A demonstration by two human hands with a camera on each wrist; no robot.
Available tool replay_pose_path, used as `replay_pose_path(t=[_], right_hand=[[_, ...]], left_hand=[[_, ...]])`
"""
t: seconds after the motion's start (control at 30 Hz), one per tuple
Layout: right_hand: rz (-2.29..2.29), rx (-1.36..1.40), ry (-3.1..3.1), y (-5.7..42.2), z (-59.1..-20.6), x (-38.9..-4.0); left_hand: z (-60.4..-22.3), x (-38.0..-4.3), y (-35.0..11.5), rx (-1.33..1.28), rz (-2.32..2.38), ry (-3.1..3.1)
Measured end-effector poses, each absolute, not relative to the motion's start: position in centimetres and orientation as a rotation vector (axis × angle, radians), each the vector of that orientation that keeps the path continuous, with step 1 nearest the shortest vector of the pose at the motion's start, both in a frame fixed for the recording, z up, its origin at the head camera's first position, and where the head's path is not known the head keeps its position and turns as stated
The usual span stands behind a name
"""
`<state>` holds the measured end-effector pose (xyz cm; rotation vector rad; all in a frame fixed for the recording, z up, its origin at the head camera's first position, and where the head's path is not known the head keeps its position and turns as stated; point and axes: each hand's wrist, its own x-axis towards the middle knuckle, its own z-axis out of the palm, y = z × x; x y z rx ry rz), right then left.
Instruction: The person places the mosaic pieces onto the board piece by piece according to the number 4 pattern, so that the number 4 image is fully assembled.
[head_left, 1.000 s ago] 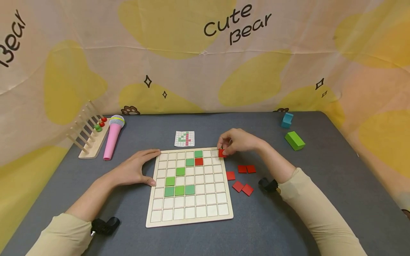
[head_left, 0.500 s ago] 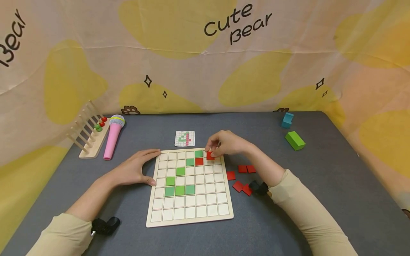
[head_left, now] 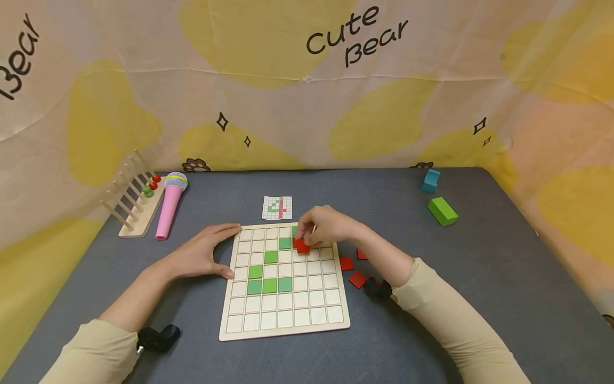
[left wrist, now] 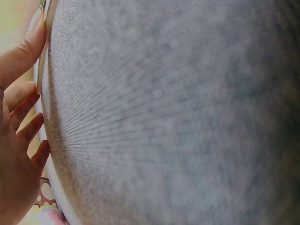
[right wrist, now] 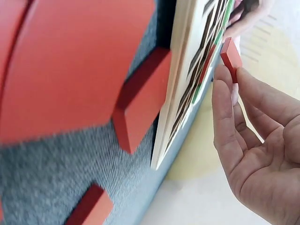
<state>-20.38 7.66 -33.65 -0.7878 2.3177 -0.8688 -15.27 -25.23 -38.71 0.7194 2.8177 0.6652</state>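
Observation:
A pale wooden grid board (head_left: 285, 319) lies on the dark table. My left hand (head_left: 211, 253) rests at its left edge, thumb and fingers spread; the left wrist view shows the fingertips (left wrist: 43, 151) along that edge. Several green tiles (head_left: 271, 257) sit in the grid cells. Between thumb and fingers, my right hand (head_left: 328, 224) pinches a red tile (head_left: 303, 247) over the upper part of the board. In the right wrist view this tile (right wrist: 232, 57) is tilted and raised above the board. Behind it, a red tile in the grid is mostly covered.
Several loose red tiles (head_left: 346, 264) lie right of the board, some hidden under the right wrist. A printed pattern card (head_left: 266, 215) lies behind the board. At back left are a pink microphone (head_left: 169, 210) and a peg rack (head_left: 127, 231); green (head_left: 442, 211) and blue (head_left: 430, 181) blocks stand at right.
My right hand has carried the red tile leftward from the board's upper right corner, then slightly nearer, to beside the placed red tile. My left hand has stayed at the board's edge.

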Motion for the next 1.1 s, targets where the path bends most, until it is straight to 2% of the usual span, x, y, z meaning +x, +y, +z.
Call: replay_pose_path(t=[1.1], right_hand=[[-0.729, -0.8, 2.442, 6.1, -33.9, -19.1]], left_hand=[[-38.6, -15.1, -25.0, 0.727, 0.674, 2.819]])
